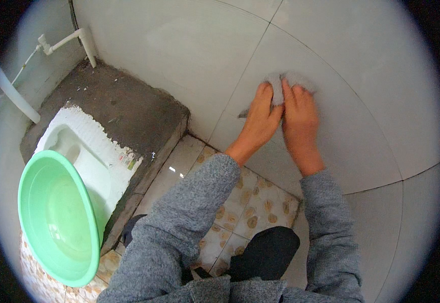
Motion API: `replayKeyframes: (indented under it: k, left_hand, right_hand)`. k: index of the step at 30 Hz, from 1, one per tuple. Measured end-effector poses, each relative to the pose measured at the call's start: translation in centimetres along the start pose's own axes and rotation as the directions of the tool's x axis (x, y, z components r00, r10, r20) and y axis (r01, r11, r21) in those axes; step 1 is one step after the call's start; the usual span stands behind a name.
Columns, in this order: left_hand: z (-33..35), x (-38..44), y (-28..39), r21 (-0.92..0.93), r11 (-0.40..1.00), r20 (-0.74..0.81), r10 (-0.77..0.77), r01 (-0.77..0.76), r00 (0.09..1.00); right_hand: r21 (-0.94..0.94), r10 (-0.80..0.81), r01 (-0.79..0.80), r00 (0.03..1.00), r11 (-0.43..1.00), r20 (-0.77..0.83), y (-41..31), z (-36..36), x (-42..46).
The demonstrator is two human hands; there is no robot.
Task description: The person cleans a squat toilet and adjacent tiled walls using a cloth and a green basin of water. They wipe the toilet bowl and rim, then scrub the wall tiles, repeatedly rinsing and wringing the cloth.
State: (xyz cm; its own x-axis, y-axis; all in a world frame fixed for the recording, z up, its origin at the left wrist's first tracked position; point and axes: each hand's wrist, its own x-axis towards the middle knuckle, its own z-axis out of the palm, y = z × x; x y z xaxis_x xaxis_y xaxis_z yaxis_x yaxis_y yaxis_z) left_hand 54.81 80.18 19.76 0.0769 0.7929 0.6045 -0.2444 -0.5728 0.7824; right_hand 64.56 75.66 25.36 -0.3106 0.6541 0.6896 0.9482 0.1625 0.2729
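Note:
My left hand point(259, 117) and my right hand point(300, 121) are close together in front of the pale tiled wall point(189, 57). Between and beyond my fingers is a bunched light-grey cloth point(277, 91), gripped by both hands against the tiles. Part of the cloth is hidden under my fingers, and its far edge is slightly blurred. A small dark grey patch shows beside my left hand; I cannot tell whether it is a cloth corner or a shadow.
At left, a light-green plastic basin point(30, 197) holding some liquid stands over a white squat toilet point(102, 159) set in a rough cement step point(129, 106). White pipes point(66, 39) run along the corner. Patterned floor tiles point(242, 197) lie below, around a dark shoe point(277, 242).

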Motion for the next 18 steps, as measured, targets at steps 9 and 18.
replayKeyframes:
  k: [9, 18]
  left_hand:
    - [-0.3, -2.1, -1.9, 0.101, 0.992, 0.029, -0.077, 0.074, 0.997]
    - [0.7, -3.7, -3.4, 0.06, 0.858, 0.097, -0.514, 0.511, 0.852]
  right_hand:
    - [0.056, -0.044, 0.042, 0.998, 0.998, 0.04, -0.4, 1.8, -2.7]
    - [0.037, -0.178, 0.175, 0.98, 0.984, 0.094, 0.3, 3.3, -5.7]
